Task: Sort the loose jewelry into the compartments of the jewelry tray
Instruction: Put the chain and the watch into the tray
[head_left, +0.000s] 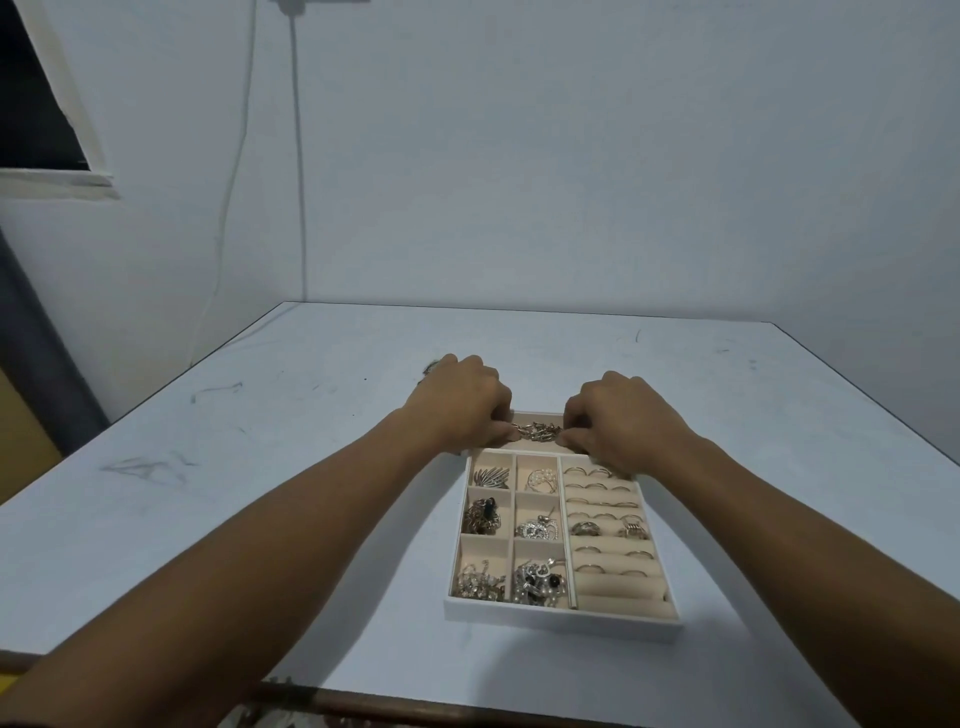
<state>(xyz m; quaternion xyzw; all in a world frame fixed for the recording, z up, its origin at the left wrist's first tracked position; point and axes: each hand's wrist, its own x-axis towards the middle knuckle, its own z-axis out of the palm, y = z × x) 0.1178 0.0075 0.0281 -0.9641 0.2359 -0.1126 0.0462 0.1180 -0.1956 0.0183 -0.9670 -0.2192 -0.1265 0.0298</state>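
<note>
Head view. Item: gold chain (537, 432), stretched along the long compartment at the far edge of the tray (561, 619). Left hand (460, 402) pinches its left end and right hand (618, 421) its right end, fingers curled. Tray holds mixed pieces (535, 530) in small compartments along its left edge and rings (605, 527) in rolls along its right. Tray sits near the table's (260, 467) front edge. Step, as judged: laying the chain flat. Next move calls for lowering both ends together and releasing without snagging links.
</note>
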